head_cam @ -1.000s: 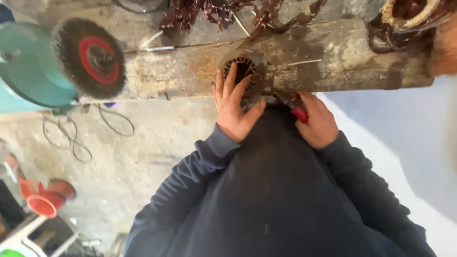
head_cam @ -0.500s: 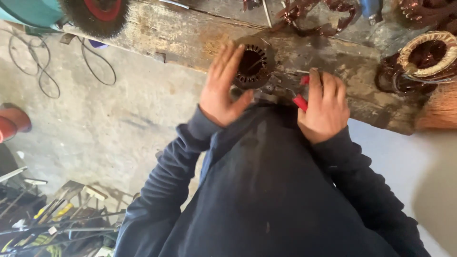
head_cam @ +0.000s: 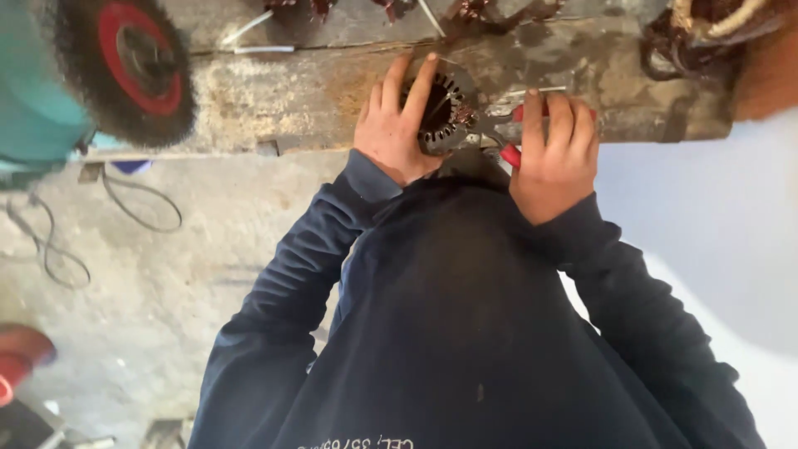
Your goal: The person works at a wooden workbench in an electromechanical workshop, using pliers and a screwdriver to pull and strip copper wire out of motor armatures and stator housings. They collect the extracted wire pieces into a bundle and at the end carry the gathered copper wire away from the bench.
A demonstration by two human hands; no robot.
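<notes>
At the left end of the worn wooden bench [head_cam: 274, 96], a wire brush wheel [head_cam: 125, 71] with a red hub stood beside a teal machine housing [head_cam: 33, 100]. Near the middle of the bench's front edge, the left hand [head_cam: 399, 125] lay with fingers spread over a round slotted metal motor core [head_cam: 440, 108], steadying it against the wood. Just right of the core, the right hand [head_cam: 557, 154] was clamped around red-handled pliers [head_cam: 509, 133] whose nose met the core's rim, and a bundle of dark windings [head_cam: 690, 33] sat at the far right corner.
</notes>
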